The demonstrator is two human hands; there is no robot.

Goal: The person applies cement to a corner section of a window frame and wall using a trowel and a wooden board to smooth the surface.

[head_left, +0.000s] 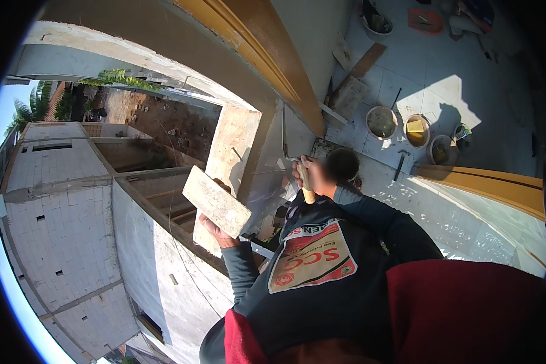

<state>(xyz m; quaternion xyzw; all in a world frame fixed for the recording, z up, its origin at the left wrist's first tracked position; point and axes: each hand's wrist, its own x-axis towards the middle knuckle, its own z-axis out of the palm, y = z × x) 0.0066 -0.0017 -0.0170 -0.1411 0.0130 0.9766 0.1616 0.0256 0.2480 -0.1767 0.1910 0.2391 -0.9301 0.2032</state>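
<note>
The left hand (213, 230) curls under the lower edge of a rectangular plastering board (217, 201), which looks light, stiff and gritty, best gripped from its underside; the right hand (323, 182) wraps closed around a wooden tool handle (309, 193), firm and likely easy to grip, its working end unclear. Outside, left of both, stands a block wall (60, 233); beyond the board runs a rough ledge (244, 121); right of the right hand, a mortar bucket (381, 122) sits on tiles (406, 85).
</note>
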